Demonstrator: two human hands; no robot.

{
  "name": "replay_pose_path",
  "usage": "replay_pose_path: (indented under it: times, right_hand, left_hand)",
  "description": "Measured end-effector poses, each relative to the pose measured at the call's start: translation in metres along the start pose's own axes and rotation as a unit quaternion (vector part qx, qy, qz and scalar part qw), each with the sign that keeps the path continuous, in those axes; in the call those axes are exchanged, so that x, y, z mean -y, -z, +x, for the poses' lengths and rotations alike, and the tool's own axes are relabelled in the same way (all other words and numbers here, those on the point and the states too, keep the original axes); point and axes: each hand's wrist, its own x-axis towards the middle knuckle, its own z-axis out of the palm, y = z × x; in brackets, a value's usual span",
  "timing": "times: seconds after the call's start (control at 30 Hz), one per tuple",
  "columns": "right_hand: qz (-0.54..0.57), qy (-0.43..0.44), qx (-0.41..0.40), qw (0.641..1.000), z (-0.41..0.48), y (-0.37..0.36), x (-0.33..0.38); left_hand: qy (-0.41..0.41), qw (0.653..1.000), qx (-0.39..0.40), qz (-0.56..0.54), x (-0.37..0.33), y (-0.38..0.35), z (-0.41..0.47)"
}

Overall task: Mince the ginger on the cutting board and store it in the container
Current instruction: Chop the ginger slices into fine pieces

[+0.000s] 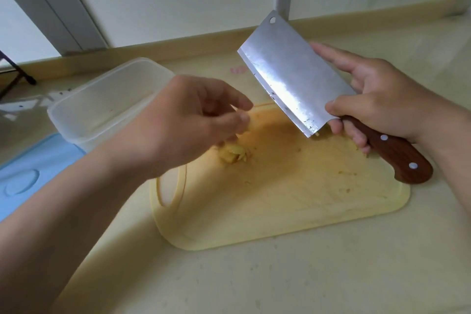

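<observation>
**Q:** Where is the ginger, and how will it handle?

**A:** The container point(102, 99) stands open near the far left corner of the board point(293, 199). The left hand point(188, 120) hovers over the ginger point(234, 154) with its fingers curled. It is blurred, so whether it pinches a piece cannot be told. The ginger is a small pile on the board's left half. It is likely light, moist and sticky. Scrape it up rather than pinch it.

**Q:** Room to move?

**A:** Right of the pile, the board holds only scraps. The right hand point(377, 99) grips the cleaver point(293, 76) at handle and blade, raised off the board. Its edge faces the left hand, so keep fingers clear.
</observation>
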Motion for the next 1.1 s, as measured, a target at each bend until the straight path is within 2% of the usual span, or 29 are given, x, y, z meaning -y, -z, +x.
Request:
replay_pose_path:
  times: [0.13, 0.23, 0.3, 0.37, 0.53, 0.7, 0.8, 0.93, 1.1]
  right_hand:
    - [0.000, 0.009, -0.009, 1.000, 0.000, 0.002, -0.001]
    - [0.002, 0.016, -0.007, 1.000, -0.001, 0.003, -0.001]
    - [0.002, 0.016, -0.004, 1.000, -0.001, 0.004, -0.001]
    - [-0.002, 0.016, -0.004, 1.000, -0.002, 0.005, -0.002]
    - [-0.020, 0.012, -0.003, 1.000, -0.004, 0.006, -0.001]
    - [-0.026, 0.015, -0.008, 1.000, -0.003, 0.004, -0.003]
    - [-0.029, 0.012, -0.011, 0.999, -0.004, 0.004, -0.002]
    - [-0.043, 0.003, -0.006, 0.999, -0.005, 0.003, -0.001]
    - [-0.069, -0.021, 0.007, 0.997, -0.015, 0.002, 0.002]
  left_hand:
    - [0.048, 0.994, 0.071, -0.061, 0.002, -0.025, -0.009]
    - [0.037, 0.992, 0.114, -0.046, 0.001, -0.040, -0.015]
    - [-0.028, 0.994, 0.090, 0.059, 0.004, -0.046, -0.017]
    - [-0.111, 0.979, 0.041, 0.167, 0.005, -0.049, -0.018]
    - [-0.230, 0.927, 0.088, 0.282, 0.013, -0.049, -0.023]
    - [-0.264, 0.921, 0.078, 0.276, 0.023, -0.053, -0.020]
    - [-0.274, 0.927, 0.040, 0.254, 0.026, -0.066, -0.020]
    - [-0.301, 0.916, -0.003, 0.267, 0.031, -0.080, -0.023]
    - [-0.328, 0.896, 0.010, 0.297, 0.036, -0.074, -0.032]
